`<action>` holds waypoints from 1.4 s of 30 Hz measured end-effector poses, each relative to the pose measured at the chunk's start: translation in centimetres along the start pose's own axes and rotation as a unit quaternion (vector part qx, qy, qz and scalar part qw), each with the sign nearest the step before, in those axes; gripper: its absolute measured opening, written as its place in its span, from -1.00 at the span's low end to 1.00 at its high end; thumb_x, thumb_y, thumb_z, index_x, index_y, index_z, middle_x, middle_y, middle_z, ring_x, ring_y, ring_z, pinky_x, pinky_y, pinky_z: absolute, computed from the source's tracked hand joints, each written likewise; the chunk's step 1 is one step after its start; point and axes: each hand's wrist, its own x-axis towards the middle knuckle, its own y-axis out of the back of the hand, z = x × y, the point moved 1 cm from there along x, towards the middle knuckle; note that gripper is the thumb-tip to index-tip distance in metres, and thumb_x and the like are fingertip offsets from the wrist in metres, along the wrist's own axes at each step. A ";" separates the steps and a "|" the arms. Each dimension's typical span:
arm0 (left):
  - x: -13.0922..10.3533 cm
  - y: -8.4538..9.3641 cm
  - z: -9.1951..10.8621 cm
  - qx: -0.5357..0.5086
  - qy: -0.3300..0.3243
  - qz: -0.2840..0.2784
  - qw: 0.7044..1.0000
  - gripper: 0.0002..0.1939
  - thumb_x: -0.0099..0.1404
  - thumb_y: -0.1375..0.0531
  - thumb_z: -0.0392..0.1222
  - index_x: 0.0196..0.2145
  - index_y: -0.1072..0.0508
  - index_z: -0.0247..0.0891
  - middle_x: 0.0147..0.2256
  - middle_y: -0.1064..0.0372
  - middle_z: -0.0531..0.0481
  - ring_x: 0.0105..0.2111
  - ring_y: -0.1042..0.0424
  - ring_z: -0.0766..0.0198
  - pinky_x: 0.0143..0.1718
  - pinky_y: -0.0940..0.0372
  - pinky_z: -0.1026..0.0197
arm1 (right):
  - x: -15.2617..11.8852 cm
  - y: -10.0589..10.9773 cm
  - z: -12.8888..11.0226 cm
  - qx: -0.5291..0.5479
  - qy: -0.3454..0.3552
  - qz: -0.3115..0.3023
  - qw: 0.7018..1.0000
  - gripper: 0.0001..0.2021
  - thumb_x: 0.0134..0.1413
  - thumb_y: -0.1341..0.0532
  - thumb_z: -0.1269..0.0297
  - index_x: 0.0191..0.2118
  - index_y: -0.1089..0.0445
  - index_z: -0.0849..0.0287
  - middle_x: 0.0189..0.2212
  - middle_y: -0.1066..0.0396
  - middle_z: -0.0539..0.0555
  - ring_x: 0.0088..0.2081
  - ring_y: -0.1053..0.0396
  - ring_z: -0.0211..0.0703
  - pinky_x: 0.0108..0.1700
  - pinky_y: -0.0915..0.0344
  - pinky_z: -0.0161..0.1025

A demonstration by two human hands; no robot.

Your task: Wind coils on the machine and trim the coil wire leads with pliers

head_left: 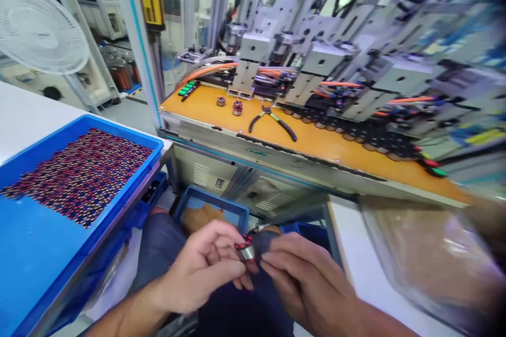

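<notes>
While the coil (247, 253) is held above the lap (241, 308), between the two hands, its red end is turned upward and its short axis is tilted. It is pinched by the left hand (200, 268), between the thumb and the bent fingers, with the right fingertips just beside it. The right hand (310, 274) is curled, its fingers close together, but whether anything is gripped or touched there cannot be told.
</notes>
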 end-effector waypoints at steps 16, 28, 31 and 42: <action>1.6 0.5 -0.4 0.022 0.134 -0.048 0.990 -0.68 0.37 -0.20 0.02 -0.10 -0.45 -0.29 -0.40 -0.49 -0.02 -0.41 -0.48 0.37 -0.37 -0.34 0.37 | -0.7 0.0 1.6 0.127 0.010 0.025 0.992 -0.91 0.21 -0.16 0.53 -0.28 -0.40 0.30 -0.44 -0.42 0.09 -0.43 -0.40 -0.30 -0.36 -0.41 -0.37; 1.8 -0.5 0.2 0.146 -0.107 0.055 0.982 -0.80 0.20 -0.34 -0.40 -0.39 -0.37 -0.25 -0.09 -0.47 0.03 -0.31 -0.56 0.36 -0.22 -0.48 0.30 | -1.3 -0.8 1.2 0.180 -0.132 0.097 0.970 -0.88 0.15 -0.20 0.55 -0.37 -0.39 0.24 -0.50 -0.37 0.02 -0.48 -0.30 -0.34 -0.44 -0.27 -0.37; 2.0 -0.6 0.2 0.171 -0.162 0.082 0.968 -0.75 0.18 -0.34 -0.45 -0.42 -0.31 -0.25 -0.21 -0.53 0.01 -0.26 -0.56 0.31 -0.22 -0.48 0.32 | -1.3 -1.0 0.9 0.186 -0.148 0.107 0.965 -0.88 0.15 -0.20 0.54 -0.38 -0.39 0.23 -0.50 -0.36 0.01 -0.48 -0.29 -0.34 -0.43 -0.26 -0.37; 1.8 0.7 0.1 0.207 -0.164 0.099 0.959 -0.73 0.16 -0.36 -0.44 -0.24 -0.59 -0.10 -0.04 -0.54 -0.07 -0.13 -0.61 0.12 -0.10 -0.53 0.15 | -1.4 -1.9 0.3 0.538 -0.459 -0.033 0.706 -0.74 0.06 -0.34 0.21 -0.47 -0.31 0.23 -0.61 -0.25 -0.11 -0.61 -0.19 -0.43 -0.55 -0.14 -0.44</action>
